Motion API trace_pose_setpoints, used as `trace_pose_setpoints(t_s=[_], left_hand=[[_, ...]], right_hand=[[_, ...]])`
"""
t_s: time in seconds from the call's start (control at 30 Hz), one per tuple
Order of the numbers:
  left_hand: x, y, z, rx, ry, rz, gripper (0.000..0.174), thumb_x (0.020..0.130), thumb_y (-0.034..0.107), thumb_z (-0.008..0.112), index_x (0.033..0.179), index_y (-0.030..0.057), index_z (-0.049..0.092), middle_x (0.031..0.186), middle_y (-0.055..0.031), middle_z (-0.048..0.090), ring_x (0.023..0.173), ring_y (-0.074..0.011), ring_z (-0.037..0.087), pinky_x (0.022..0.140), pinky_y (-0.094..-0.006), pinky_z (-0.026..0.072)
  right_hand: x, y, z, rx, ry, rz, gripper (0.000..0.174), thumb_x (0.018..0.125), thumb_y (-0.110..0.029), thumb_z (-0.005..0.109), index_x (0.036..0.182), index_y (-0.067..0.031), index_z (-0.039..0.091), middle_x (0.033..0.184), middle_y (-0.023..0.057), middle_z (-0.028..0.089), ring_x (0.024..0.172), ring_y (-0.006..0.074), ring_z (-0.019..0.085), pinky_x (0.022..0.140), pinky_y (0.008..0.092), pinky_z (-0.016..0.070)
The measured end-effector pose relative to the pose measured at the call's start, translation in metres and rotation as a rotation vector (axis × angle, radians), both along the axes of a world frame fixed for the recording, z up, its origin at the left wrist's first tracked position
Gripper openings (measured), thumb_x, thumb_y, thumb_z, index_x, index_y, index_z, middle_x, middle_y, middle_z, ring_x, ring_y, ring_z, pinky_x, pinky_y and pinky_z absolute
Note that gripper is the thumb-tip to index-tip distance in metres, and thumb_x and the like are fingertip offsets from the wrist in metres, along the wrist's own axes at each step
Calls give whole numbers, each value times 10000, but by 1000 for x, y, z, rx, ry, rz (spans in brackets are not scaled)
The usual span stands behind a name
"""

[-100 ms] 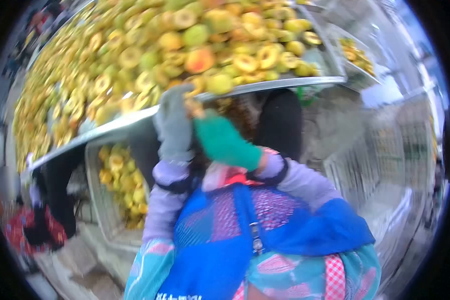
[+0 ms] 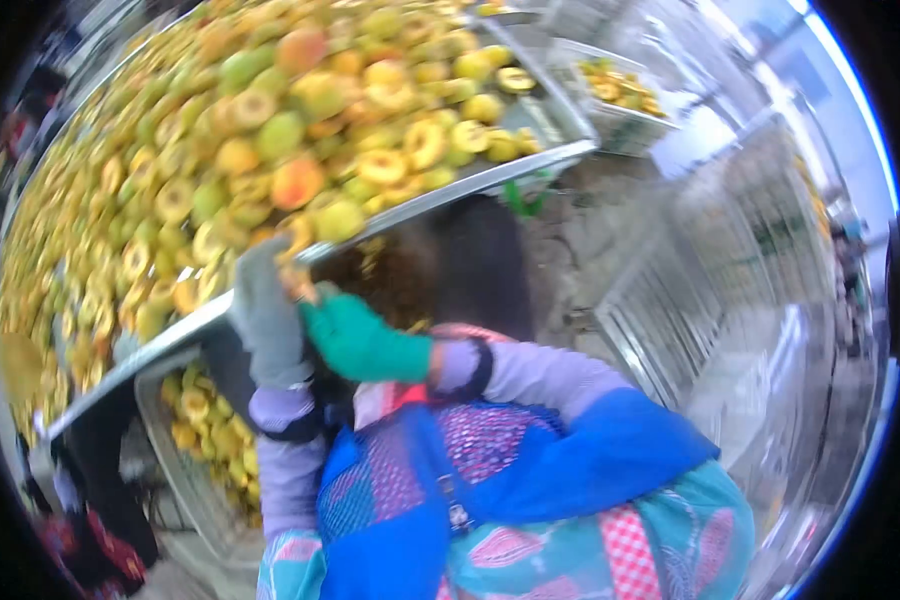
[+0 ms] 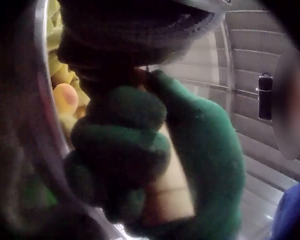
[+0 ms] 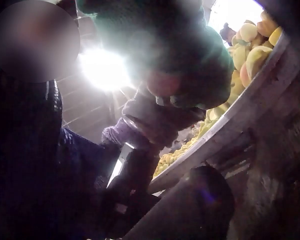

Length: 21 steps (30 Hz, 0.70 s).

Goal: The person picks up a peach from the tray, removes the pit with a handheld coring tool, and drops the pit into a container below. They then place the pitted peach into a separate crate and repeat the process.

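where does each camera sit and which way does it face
Head: on the head, facing forward and down at the tray; shows left hand, right hand, sleeves, apron.
Left wrist: faces across at the right hand gripping a pale piece; some apron shows.
Right wrist: faces across past the right hand towards the left hand and sleeve.
Shared: both wrist views show the right hand and fruit.

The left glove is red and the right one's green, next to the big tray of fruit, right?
Not quite: the left glove is grey, as the head view shows. The right glove is green, next to the big tray of fruit.
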<state>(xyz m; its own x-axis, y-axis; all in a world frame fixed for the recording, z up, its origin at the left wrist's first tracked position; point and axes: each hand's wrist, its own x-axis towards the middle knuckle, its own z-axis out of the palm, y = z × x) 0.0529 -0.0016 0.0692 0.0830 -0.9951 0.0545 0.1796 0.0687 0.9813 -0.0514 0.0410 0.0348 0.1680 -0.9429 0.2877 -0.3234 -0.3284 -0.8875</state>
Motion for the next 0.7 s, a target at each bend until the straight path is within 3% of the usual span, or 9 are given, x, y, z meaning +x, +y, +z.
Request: trace_pose_setpoints(t_s=[0.07, 0.13, 0.17, 0.27, 0.4, 0.5, 0.57, 0.67, 0.7], left_hand=[[-29, -23, 8, -160, -106, -40, 240, 949, 141, 433, 1022, 11, 621, 877, -74, 606, 667, -113, 573, 589, -220, 448], [5, -24, 6, -285, -539, -32, 216, 935, 108, 444, 1015, 3, 615, 877, -77, 605, 666, -120, 579, 598, -231, 460], [11, -31, 7, -503, -712, -22, 179, 907, 39, 458, 1002, -3, 603, 883, -74, 602, 650, -125, 588, 594, -247, 474], [20, -30, 24, 119, -220, -296, 201, 948, 108, 451, 952, -19, 606, 836, -80, 613, 608, -129, 585, 516, -232, 468], [23, -31, 14, 192, -126, -261, 384, 983, 297, 442, 927, -37, 623, 698, -93, 608, 583, -129, 577, 497, -238, 449], [12, -25, 6, 171, 38, -136, 421, 983, 334, 444, 929, -39, 629, 679, -95, 607, 569, -138, 575, 505, -246, 457], [15, -23, 5, 212, 58, -116, 434, 989, 342, 420, 959, -39, 625, 770, -105, 630, 644, -163, 598, 553, -253, 477], [26, -24, 4, 212, 331, -140, 397, 976, 321, 445, 935, -32, 622, 784, -56, 579, 690, -120, 563, 541, -234, 450], [28, -22, 2, 238, 291, -162, 384, 978, 323, 437, 975, -20, 610, 817, -61, 590, 708, -122, 573, 535, -231, 452]], right_hand=[[-18, -13, 25, -83, -124, -155, 250, 983, -200, 407, 1019, 21, 519, 886, 265, 563, 775, 416, 552, 670, 461, 432], [12, -8, 19, 378, -451, -105, 260, 978, -229, 441, 980, 18, 522, 826, 236, 570, 742, 373, 565, 627, 443, 424], [16, -8, 10, 141, -327, -172, 259, 970, -244, 462, 948, 7, 521, 784, 213, 582, 701, 334, 583, 584, 430, 423], [11, -8, 20, 467, -318, -19, 286, 969, -282, 460, 909, -9, 521, 683, 182, 566, 595, 322, 562, 528, 424, 412], [26, -7, -15, 377, -435, -49, 235, 963, -292, 489, 933, -64, 542, 644, 48, 508, 528, 167, 493, 463, 311, 386], [24, -7, -12, 134, -321, -49, 311, 969, -327, 465, 918, -30, 542, 665, 121, 527, 549, 234, 510, 498, 360, 401], [17, -13, 13, 439, -385, -36, 360, 969, -352, 460, 902, -9, 549, 660, 174, 545, 562, 289, 534, 527, 411, 413], [-11, -35, 42, 531, -318, 182, 345, 963, -338, 479, 902, -7, 552, 646, 174, 536, 561, 264, 538, 526, 414, 411], [-12, -44, 23, 332, -208, 76, 347, 956, -334, 490, 898, 3, 547, 665, 205, 543, 589, 315, 558, 538, 427, 412]])
